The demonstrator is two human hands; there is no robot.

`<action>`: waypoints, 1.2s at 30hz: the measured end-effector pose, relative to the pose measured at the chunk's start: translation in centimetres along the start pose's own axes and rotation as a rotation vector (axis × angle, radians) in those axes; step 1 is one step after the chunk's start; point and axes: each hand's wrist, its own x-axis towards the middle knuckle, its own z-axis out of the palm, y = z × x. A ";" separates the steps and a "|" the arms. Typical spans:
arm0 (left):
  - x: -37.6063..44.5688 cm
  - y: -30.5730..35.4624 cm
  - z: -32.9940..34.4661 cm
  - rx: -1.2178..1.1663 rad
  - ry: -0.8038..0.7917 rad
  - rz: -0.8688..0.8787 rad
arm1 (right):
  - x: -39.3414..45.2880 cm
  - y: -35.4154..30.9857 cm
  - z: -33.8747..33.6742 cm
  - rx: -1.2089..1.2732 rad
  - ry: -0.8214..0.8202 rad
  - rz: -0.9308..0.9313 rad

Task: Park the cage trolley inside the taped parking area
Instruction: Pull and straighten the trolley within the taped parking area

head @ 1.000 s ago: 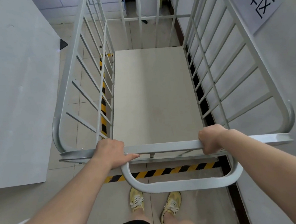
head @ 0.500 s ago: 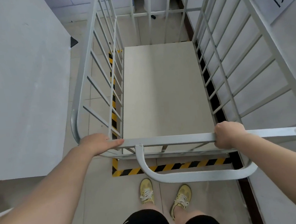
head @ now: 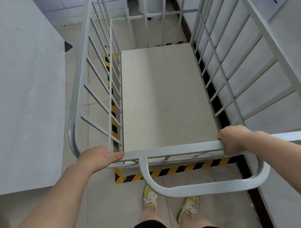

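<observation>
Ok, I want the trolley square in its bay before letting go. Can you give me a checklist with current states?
1. Left hand holds the top rail of the white metal cage trolley: ok.
2. Right hand grips that rail: ok.
3. Trolley deck inside the near strip of yellow-and-black striped floor tape: ok.
4. Deck inside the left tape strip: ok.
5. Far end short of the far tape strip: ok, apparently.
6. Gap to the white wall on the right: cannot tell.
</observation>
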 end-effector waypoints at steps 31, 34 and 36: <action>0.8 3.7 1.2 -0.036 0.104 -0.058 | 0.3 3.9 0.0 -0.006 0.026 -0.077; 0.9 5.0 1.4 -0.034 0.106 -0.048 | 0.3 5.2 0.0 -0.007 0.023 -0.057; 1.1 5.9 1.5 -0.038 0.115 -0.042 | 0.2 6.0 0.0 -0.005 0.034 -0.031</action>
